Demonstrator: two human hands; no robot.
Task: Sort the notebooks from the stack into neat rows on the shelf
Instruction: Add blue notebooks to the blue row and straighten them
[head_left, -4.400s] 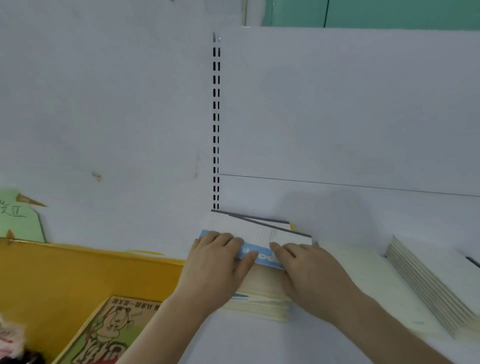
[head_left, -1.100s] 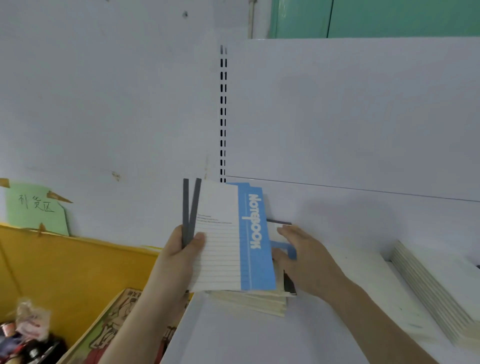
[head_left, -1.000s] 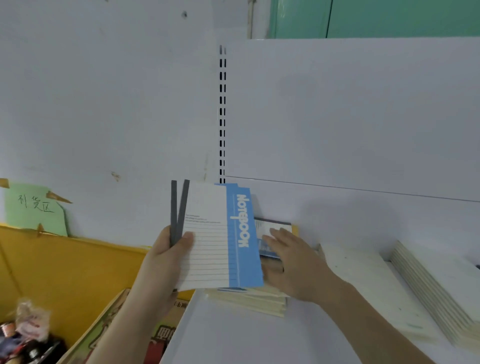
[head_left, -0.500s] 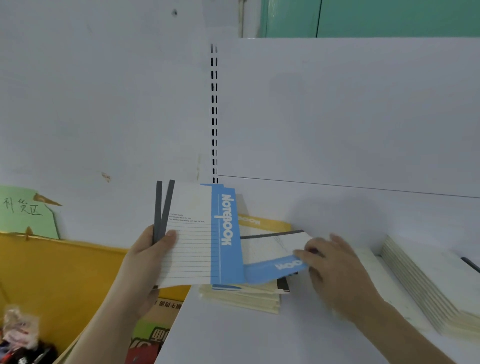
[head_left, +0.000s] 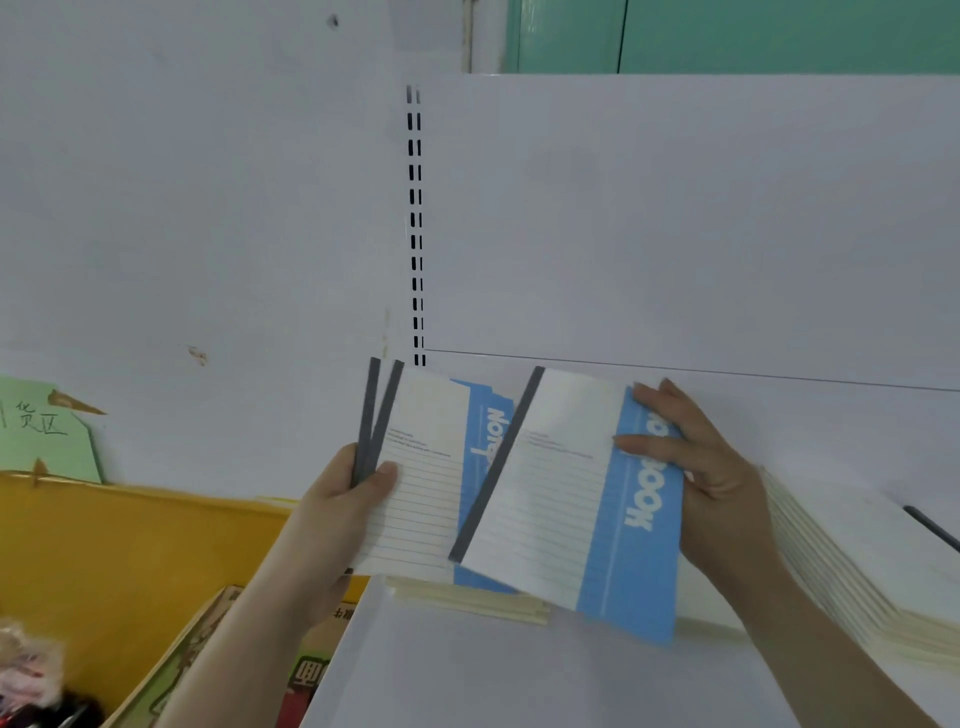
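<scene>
Lifted off the stack (head_left: 467, 603), a notebook (head_left: 566, 499) now stands upright in the right hand (head_left: 696, 467), just right of the pair (head_left: 415, 467) the left hand (head_left: 337, 514) grips, spines nearly parallel, edges overlapping.

Blue-and-white notebook (head_left: 566, 499) raised, tilted, overlapping perhaps two held notebooks (head_left: 415, 467).

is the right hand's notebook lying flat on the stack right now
No, the right hand holds the blue-and-white notebook lifted and tilted in front of the stack.
</scene>
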